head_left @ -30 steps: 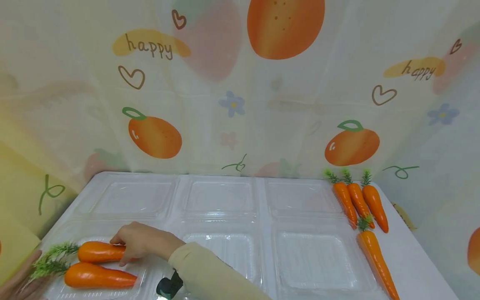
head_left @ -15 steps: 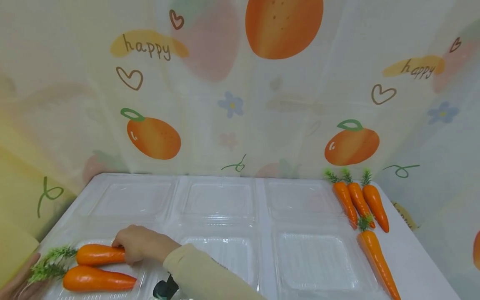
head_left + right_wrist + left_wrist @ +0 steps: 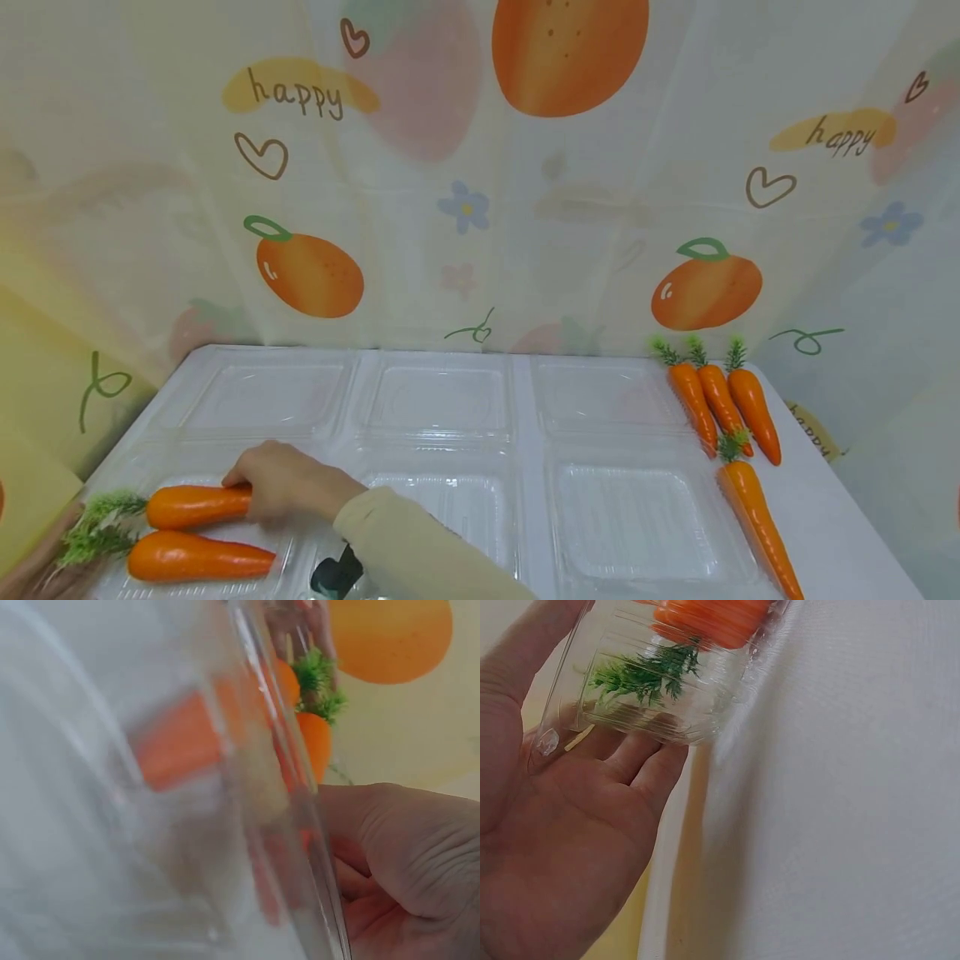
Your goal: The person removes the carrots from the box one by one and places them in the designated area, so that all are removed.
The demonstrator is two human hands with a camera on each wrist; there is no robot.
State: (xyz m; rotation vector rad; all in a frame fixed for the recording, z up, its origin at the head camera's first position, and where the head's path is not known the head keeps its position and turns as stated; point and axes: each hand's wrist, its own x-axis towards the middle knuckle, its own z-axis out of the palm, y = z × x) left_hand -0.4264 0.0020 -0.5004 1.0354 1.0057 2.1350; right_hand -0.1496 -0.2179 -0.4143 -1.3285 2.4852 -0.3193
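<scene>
Two orange carrots with green leafy tops lie side by side in the left transparent plastic container (image 3: 296, 537), tips toward the right. My right hand (image 3: 288, 483) holds the upper carrot (image 3: 197, 507) by its narrow end, which the fingers hide. The lower carrot (image 3: 198, 557) is untouched. At the container's left edge is my left hand (image 3: 52, 554), beside the leafy tops. In the left wrist view that hand (image 3: 570, 825) has its fingers extended against the container's end wall. Through blurred plastic, the right wrist view shows a carrot (image 3: 187, 739) and my right hand (image 3: 405, 870).
A middle container (image 3: 450, 508) and a right container (image 3: 637, 521) stand on the white table (image 3: 840, 533), lids folded back. Three carrots (image 3: 720, 400) lie at the back right, with another carrot (image 3: 757, 521) in front of them. A fruit-print curtain (image 3: 405, 267) hangs behind.
The upper carrot has shifted slightly left with my right hand's fingers on it. My left hand stays at the container's left edge, and the lower carrot has barely moved.
</scene>
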